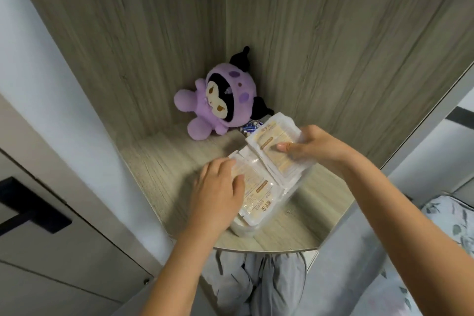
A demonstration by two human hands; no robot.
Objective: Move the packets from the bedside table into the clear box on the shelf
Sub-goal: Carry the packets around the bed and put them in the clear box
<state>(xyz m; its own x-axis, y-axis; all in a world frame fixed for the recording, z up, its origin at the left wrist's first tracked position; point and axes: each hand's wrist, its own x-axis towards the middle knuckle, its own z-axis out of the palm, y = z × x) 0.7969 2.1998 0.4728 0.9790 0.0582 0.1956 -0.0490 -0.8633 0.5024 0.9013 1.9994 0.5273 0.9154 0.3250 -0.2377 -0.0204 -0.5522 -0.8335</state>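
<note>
A clear box [295, 188] stands on the wooden shelf [159, 161], filled with white and tan packets. My right hand [315, 147] grips a stack of packets [272, 146] at the box's far end, thumb on top and fingers curled round the edge. My left hand [218, 190] lies flat on the near packets [259, 195], fingers straight and pressing down. The box's walls are mostly hidden by the packets and my hands.
A purple plush toy [218, 100] sits in the shelf's back corner, with a few small blue items [250, 127] beside it. Wood panels close the back and right. A white wall stands left, a floral bedcover [451, 226] lower right.
</note>
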